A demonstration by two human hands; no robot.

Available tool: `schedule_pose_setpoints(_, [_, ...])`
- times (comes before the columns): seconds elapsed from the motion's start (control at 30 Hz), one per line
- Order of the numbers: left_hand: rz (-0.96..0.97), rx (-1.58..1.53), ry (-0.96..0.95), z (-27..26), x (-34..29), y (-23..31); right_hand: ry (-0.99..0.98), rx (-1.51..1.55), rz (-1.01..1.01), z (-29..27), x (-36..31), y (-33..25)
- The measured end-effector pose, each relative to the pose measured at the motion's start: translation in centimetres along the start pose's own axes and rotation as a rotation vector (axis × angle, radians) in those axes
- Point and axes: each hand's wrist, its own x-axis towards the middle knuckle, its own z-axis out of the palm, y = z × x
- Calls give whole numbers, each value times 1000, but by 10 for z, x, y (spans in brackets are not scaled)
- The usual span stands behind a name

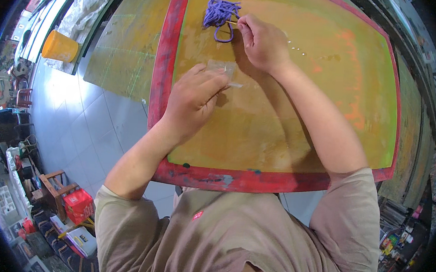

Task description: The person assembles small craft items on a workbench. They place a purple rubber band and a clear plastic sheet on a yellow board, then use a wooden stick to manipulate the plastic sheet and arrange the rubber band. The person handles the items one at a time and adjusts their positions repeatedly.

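A bundle of purple yarn (220,13) lies on the yellow-brown panel (258,134) near its far left, with one loop of yarn hanging toward me. Just right of it, my right hand (261,40) is closed in a pinch on a thin gold-coloured stick (231,22), whose far end reaches into the yarn. Nearer to me, my left hand (194,96) rests palm down, fingers curled over a small clear plastic bag (227,67). The bag's edge sticks out past the fingers; its contents cannot be made out. Several tiny shiny drops or beads (297,49) lie right of my right hand.
A red frame (255,179) borders the panel. Left of it stands a green-brown board (128,44), with a yellow bucket (60,46) and crumpled clear plastic (88,8) beyond. A wooden chair (57,188) and red bag (78,204) sit on the tiled floor (85,121) at lower left.
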Motion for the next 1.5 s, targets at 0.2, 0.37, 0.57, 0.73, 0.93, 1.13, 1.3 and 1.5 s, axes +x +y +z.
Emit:
schedule_pose_setpoints(0.2, [-77,-151,64,1,-4,12,-20,-31,4,-2,-1,-1])
schedule_pose_setpoints(0.37, [-201,-59,19,7,-1,10,-54,-51,67,-6,0,-3])
schedule_pose_setpoints(0.57, [-181,31,-18,10,5,11,-11,172,220,-19,-19,-25])
schedule_pose_setpoints(0.73, [-179,241,-6,17,4,5,100,194,189,-18,-32,-26])
schedule_pose_setpoints(0.93, [-289,335,-102,5,0,1,36,162,184,-14,-31,-21])
schedule_pose_setpoints(1.13, [-75,337,23,10,3,-2,22,107,155,-11,-31,-23])
schedule_pose_setpoints(1.3, [-75,454,-21,10,4,9,43,157,91,-12,-31,-26])
schedule_pose_setpoints(1.5, [40,323,-29,5,6,2,79,355,-81,-6,-33,-33])
